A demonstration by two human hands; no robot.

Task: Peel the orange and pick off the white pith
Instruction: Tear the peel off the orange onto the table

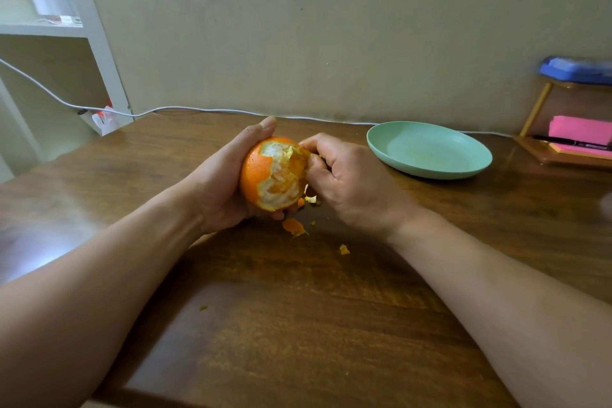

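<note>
A: Head camera: where is the orange (275, 175) sitting?
B: Half peeled, above the tabletop (298, 325). The left hand (217, 185) is cupping it, grip wrapped around; the right hand (347, 182) is pinching its right edge. Peel scraps (293, 226) are lying beneath, near a green plate (430, 151).

Fingertips of the right hand (347, 182) hidden against the orange (265, 172) — blue box (578, 69) cut off.
</note>
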